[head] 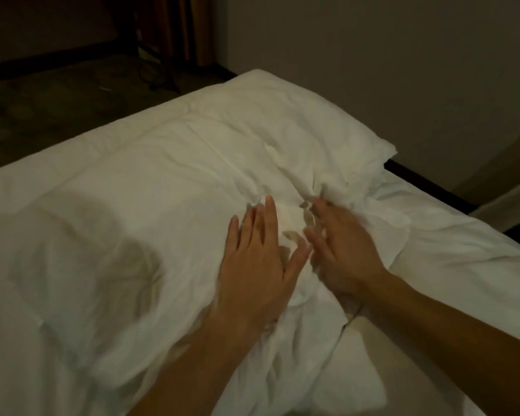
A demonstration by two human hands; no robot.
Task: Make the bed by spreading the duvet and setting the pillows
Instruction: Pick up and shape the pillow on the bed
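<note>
We see a white, rumpled fabric duvet [150,181] covering the bed, bunched into creases at its middle. Our left hand [258,259] presses flat on that bunched middle, fingers straight. Our right hand [339,250], just beside it, is blurred; fingers appear extended, touching the creases.

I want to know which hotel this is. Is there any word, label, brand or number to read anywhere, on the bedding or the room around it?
None. The white duvet under both hands shows no tag, print or monogram, and the wall is bare. The dark floor and furniture at the back are too dim to show any writing.
</note>
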